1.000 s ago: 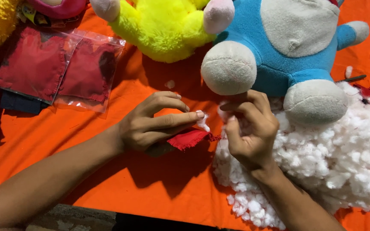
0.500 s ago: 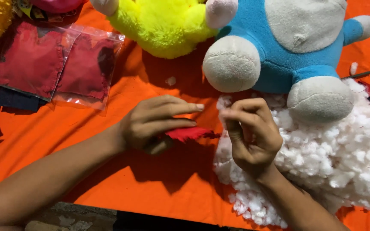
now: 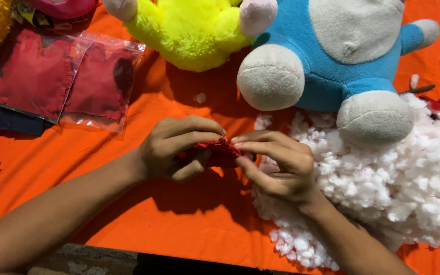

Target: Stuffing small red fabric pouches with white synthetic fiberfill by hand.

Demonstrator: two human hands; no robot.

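Left hand [image 3: 176,150], right hand [image 3: 276,168], fingertips meeting, pinching

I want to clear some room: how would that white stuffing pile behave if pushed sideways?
The white stuffing pile looks like loose fluffy clumps, so it would probably compress and shed tufts. It seems very light, likely dragging on the orange cloth.

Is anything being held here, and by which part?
Yes: both hands, left hand and right hand, pinch a small red fabric piece between them, gripping its upper edge with the fingers.

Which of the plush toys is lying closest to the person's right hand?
The blue plush toy with grey-white feet: one foot rests on the white stuffing just above the right hand. The yellow-green plush toy lies farther away.
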